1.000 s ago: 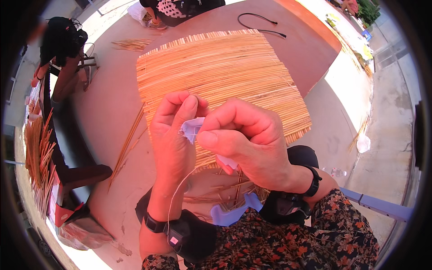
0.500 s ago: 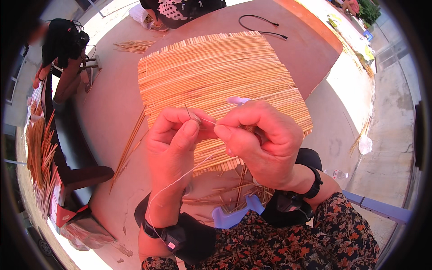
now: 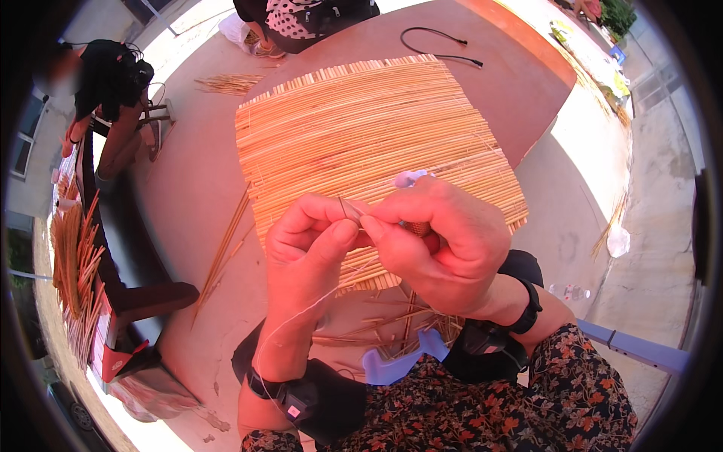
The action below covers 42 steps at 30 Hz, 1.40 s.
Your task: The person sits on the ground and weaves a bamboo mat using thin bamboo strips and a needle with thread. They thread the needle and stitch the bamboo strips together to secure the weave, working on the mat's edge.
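Between the thumb and fingertips of my left hand point(image 3: 312, 237) is pinched a thin needle point(image 3: 343, 205), its tip pointing up. My right hand point(image 3: 448, 241) is closed with thumb and forefinger pressed together at the white thread, right beside the left fingertips. The thread point(image 3: 301, 310) hangs across my left wrist and down the forearm. A brass-coloured dimpled band, seemingly a thimble point(image 3: 416, 227), shows among my right fingers. Under both hands lies a mat of straw-coloured stalks point(image 3: 361, 128). A small whitish thing point(image 3: 410, 178) sticks out behind my right hand; its kind is unclear.
Loose stalks point(image 3: 384, 329) lie near my lap beside a lilac plastic piece point(image 3: 403, 359). A black cable point(image 3: 440, 47) rests beyond the mat. At left stand a dark bench point(image 3: 124, 226) and a bundle of stalks point(image 3: 75, 256). Another person point(image 3: 113, 90) bends at far left.
My left hand has moved right and slightly down with the needle, so its fingertips now meet my right hand's. The short stretch of thread between them has closed up.
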Available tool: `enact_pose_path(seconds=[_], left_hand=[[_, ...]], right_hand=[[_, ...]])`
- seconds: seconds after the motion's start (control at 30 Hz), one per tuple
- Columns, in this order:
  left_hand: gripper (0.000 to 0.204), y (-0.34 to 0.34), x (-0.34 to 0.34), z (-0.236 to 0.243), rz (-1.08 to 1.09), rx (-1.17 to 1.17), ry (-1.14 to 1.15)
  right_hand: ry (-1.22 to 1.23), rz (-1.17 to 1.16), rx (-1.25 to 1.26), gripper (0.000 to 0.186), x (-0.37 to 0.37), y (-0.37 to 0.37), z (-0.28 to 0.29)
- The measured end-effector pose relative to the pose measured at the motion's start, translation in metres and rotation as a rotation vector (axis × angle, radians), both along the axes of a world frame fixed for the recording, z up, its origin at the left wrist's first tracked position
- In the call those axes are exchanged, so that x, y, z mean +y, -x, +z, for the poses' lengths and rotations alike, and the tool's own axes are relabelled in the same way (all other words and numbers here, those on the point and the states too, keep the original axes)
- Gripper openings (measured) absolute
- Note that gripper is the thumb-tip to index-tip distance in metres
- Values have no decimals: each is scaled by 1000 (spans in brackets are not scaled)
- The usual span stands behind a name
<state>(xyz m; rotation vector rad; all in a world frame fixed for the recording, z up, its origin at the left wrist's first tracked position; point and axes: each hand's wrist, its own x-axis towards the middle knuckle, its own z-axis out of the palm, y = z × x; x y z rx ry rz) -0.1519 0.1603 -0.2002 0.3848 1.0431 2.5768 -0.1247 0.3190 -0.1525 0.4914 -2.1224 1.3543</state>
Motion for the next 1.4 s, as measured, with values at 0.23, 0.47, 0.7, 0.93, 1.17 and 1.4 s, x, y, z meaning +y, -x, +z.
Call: enact_pose_path(seconds=[0.23, 0.47, 0.7, 0.93, 1.17, 1.4], left_hand=[[9, 0, 1, 1, 25, 54, 27], [9, 1, 3, -1, 56, 102, 53], [9, 1, 2, -1, 60, 87, 54], [9, 0, 1, 0, 64, 110, 77], [8, 0, 1, 0, 60, 131, 83], [8, 0, 1, 2, 51, 112, 65]], right_hand=[[-31, -12, 27, 10, 1, 1, 0], [-28, -4, 45, 11, 2, 2, -1], [-26, -16, 28, 12, 1, 1, 0], [-58, -17, 60, 11, 2, 2, 0], [-57, -19, 53, 11, 2, 2, 0], [-28, -12, 17, 11, 2, 0, 2]])
